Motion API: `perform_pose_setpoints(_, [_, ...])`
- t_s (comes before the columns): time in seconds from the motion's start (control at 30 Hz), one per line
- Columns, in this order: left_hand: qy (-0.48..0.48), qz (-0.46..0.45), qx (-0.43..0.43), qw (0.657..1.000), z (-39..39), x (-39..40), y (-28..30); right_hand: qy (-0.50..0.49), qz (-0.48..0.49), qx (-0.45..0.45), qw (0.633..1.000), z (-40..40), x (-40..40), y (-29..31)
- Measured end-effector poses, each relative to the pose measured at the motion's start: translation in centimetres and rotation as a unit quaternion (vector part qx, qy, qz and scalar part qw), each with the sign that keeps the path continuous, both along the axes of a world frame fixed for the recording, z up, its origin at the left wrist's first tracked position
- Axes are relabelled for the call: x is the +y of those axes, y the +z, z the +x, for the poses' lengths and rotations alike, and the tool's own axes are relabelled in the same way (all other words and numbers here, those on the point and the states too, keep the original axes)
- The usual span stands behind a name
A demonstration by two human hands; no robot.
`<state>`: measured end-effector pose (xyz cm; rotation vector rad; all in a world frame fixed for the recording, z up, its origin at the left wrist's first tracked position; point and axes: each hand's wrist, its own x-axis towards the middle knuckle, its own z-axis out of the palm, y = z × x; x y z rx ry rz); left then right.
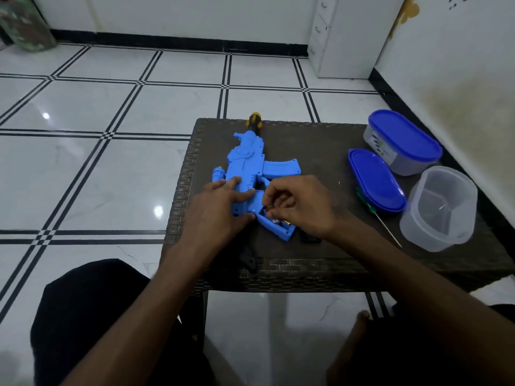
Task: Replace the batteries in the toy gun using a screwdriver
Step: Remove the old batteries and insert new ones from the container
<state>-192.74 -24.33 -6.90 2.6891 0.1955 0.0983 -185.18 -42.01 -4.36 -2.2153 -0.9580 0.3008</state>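
A blue toy gun [246, 160] lies on a dark woven table [315, 151], its muzzle pointing away from me. My left hand [220, 204] presses flat on the gun's body with straight fingers. My right hand [295, 203] hovers over the open battery compartment [276, 220] in the grip, fingertips pinching a battery there. Batteries show inside the compartment. A green-handled screwdriver [376, 213] lies on the table to the right of my right hand. A small black cover piece [308, 238] sits just under my right wrist.
A closed container with a blue lid [404, 140] stands at the table's right back. A loose blue lid [376, 182] and an open clear plastic tub [440, 210] sit in front of it. A black part [249, 260] lies at the near table edge. My knees are below.
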Motion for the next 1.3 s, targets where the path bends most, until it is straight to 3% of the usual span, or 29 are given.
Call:
perform_pose_setpoints(0.17, [0.007, 0.006, 0.004, 1.0, 0.1, 0.0, -0.2, 0.011, -0.033, -0.016, 0.999, -0.3, -0.2, -0.7])
perform_pose_setpoints(0.37, [0.009, -0.001, -0.005, 1.0, 0.3, 0.1, -0.7, 0.068, -0.077, -0.161, 0.982, -1.1, -0.1, -1.8])
perform_pose_setpoints(0.63, [0.009, -0.003, -0.005, 1.0, 0.5, 0.3, -0.9, 0.093, -0.149, -0.187, 0.966, -0.9, -0.5, -1.5])
perform_pose_setpoints(1.03, [0.006, 0.003, -0.001, 1.0, 0.3, 0.1, -0.7, 0.099, -0.181, -0.179, 0.962, -1.3, -1.3, -1.1])
perform_pose_setpoints(1.3, [-0.005, 0.007, -0.006, 1.0, 0.2, 0.1, -0.4, -0.059, -0.102, -0.136, 0.984, -0.1, -6.9, 0.6])
